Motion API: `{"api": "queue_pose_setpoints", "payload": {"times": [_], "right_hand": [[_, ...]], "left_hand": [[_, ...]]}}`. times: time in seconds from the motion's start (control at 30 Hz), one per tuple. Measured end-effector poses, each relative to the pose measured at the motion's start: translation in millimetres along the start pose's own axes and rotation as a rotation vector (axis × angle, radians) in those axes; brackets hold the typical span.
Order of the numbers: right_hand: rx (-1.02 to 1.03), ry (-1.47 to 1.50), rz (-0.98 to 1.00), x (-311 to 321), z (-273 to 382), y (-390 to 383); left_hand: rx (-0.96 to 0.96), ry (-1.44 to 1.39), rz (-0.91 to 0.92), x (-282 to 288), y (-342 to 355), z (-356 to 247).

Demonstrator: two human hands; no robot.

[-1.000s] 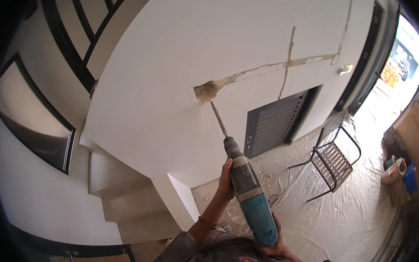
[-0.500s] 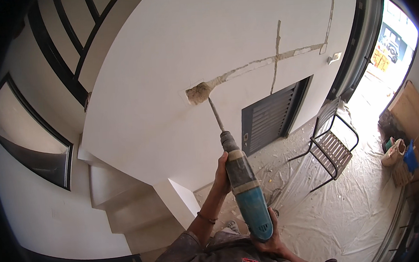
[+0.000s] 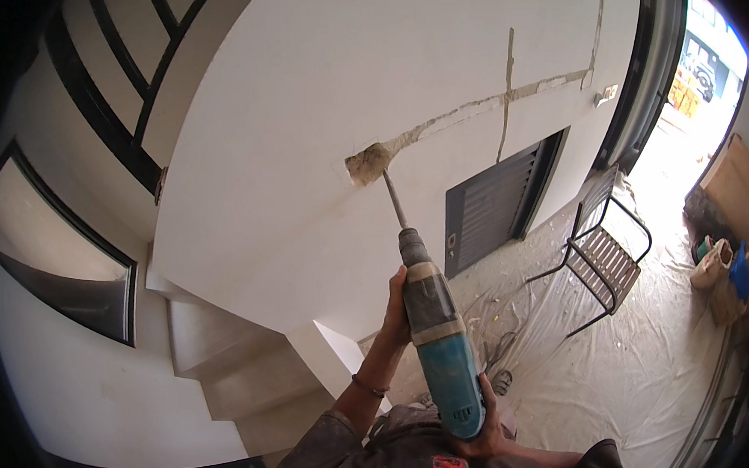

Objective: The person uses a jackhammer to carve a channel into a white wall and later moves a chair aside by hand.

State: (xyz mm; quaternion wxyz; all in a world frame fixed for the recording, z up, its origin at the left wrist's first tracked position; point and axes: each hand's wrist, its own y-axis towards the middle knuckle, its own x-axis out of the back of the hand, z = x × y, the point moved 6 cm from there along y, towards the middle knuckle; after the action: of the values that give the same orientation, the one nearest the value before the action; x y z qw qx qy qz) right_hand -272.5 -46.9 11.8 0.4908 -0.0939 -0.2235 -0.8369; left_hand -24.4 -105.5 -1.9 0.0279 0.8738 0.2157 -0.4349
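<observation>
A teal and black rotary hammer is held in both of my hands, pointing up and away from my body. My left hand is closed around its dark front housing, fingers partly hidden behind it. At the rear, my right hand grips the handle end, mostly covered by the tool's body. The long steel chisel bit reaches the lower right edge of a rough hole in the white wall. From that hole a chased groove runs right across the wall, crossed by a vertical cut.
A metal slatted chair stands on the plastic floor sheet, which has debris scattered on it. Steps lie at left. A grey louvred door is set low in the wall. Bags and boards lean at far right.
The view has shifted slightly, so wall and chair sit a little further right. Both hands keep their hold on the rotary hammer, and its bit stays at the hole's edge.
</observation>
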Motion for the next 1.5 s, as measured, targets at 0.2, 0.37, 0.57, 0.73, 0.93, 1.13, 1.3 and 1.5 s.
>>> {"api": "queue_pose_setpoints", "payload": {"times": [0.2, 0.37, 0.57, 0.73, 0.93, 1.13, 1.3, 1.5], "right_hand": [[-0.032, -0.029, 0.090, -2.5, 20.4, 12.0], [-0.059, 0.048, 0.118, -17.2, 25.9, 20.6], [-0.099, 0.088, 0.101, -21.9, 42.3, 50.9], [-0.081, 0.163, 0.054, -14.9, 30.5, 55.2], [-0.122, 0.357, -0.039, 6.4, -19.9, 36.4], [-0.133, 0.710, 0.068, 24.4, -44.1, 32.5], [-0.219, 0.506, 0.108, 40.8, -46.9, 28.9], [-0.145, 0.174, 0.176, 82.5, -8.2, 23.1]], "left_hand": [[0.023, -0.127, 0.078, -16.7, -13.9, -18.9], [0.038, -0.177, 0.114, -14.8, -18.6, -30.4], [0.046, -0.151, 0.109, -20.5, -8.7, -52.6], [0.021, -0.063, 0.088, -16.7, 6.5, -57.1], [-0.054, 0.092, -0.031, 7.1, 32.2, -23.6], [-0.145, 0.093, -0.112, -4.6, 32.3, -11.9], [-0.115, 0.019, -0.098, -9.8, 33.3, -8.0], [-0.090, -0.078, -0.126, -36.8, 20.1, 1.8]]}}
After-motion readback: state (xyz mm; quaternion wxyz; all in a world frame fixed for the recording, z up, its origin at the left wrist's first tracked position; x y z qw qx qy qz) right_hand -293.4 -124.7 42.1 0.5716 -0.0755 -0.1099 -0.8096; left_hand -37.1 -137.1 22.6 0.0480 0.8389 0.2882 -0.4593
